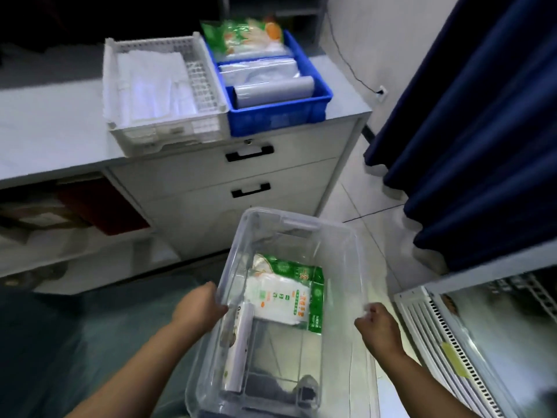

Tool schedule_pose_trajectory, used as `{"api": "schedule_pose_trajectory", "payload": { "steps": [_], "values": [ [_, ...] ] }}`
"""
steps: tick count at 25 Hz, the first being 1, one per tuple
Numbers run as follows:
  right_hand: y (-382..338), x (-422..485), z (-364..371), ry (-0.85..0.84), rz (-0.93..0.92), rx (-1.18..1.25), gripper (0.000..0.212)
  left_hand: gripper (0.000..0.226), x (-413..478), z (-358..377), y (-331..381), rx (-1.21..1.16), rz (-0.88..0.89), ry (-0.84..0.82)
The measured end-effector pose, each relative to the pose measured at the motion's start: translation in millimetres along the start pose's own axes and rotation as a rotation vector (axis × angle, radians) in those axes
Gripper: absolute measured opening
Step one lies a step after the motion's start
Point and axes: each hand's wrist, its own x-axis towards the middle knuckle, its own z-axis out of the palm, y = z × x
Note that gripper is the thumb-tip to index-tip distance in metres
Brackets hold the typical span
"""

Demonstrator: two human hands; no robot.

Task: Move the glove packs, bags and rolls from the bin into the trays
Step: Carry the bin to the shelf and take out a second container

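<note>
A clear plastic bin (301,224) is held low in front of me. My left hand (200,306) grips its left rim and my right hand (378,325) grips its right rim. Inside lie a green and white glove pack (286,292) and a roll (239,342) along the left wall. On the counter stand a white slotted tray (199,79) holding white bags (153,86), and beside it a blue tray (280,116) with a green glove pack (244,34), clear bags (259,70) and a grey roll (271,92).
The trays sit on a grey counter (45,131) above a drawer cabinet (256,173). A dark blue curtain (470,131) hangs at the right. A white louvred unit (428,342) stands at the lower right. Open shelves with clutter are at the left.
</note>
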Motion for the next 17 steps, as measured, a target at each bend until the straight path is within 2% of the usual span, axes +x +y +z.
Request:
{"api": "schedule_pose_trajectory", "payload": {
  "steps": [5, 9, 17],
  "values": [
    [43, 49, -111, 0.107, 0.047, 0.116, 0.02, 0.027, 6, 2, 145, 0.046, 0.169, 0.019],
    [50, 81, -173, 0.26, 0.047, 0.186, 0.012, 0.026, 20, -5, 231, 0.03, 0.245, 0.046],
    [17, 173, -254, 0.433, 0.039, 0.3, 0.023, 0.022, 104, -40, 365, 0.028, 0.371, 0.107]
  ]
}}
